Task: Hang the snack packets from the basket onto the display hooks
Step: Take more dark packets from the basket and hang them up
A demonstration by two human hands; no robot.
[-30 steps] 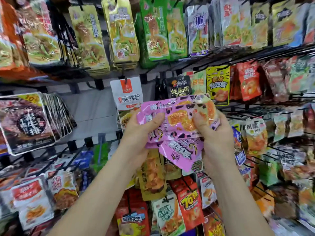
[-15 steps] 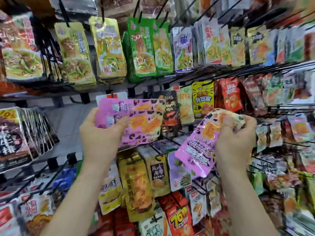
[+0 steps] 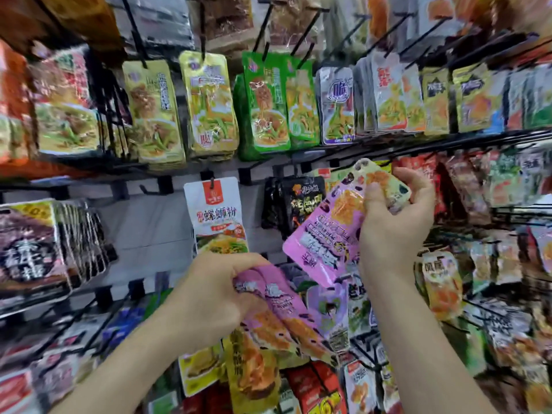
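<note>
Pink dark-spotted packet [image 3: 325, 234] with orange patch, matching pink packets [image 3: 277, 297], white packet [image 3: 213, 210] with red label, green packets [image 3: 264, 100]

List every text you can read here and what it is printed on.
"螺蛳粉": white packet, centre hook.
"10": yellow corner of the dark packet, left.
Too blurred to read: upper pink packet, lower pink packets, all others.

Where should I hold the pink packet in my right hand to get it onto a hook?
Grip the pink packet by its pale top end, coming from its right edge, as the right hand does. It is flat, tilted with its bottom lower left; a grip beside the top hole should steady that end and keep the hole clear.
</note>
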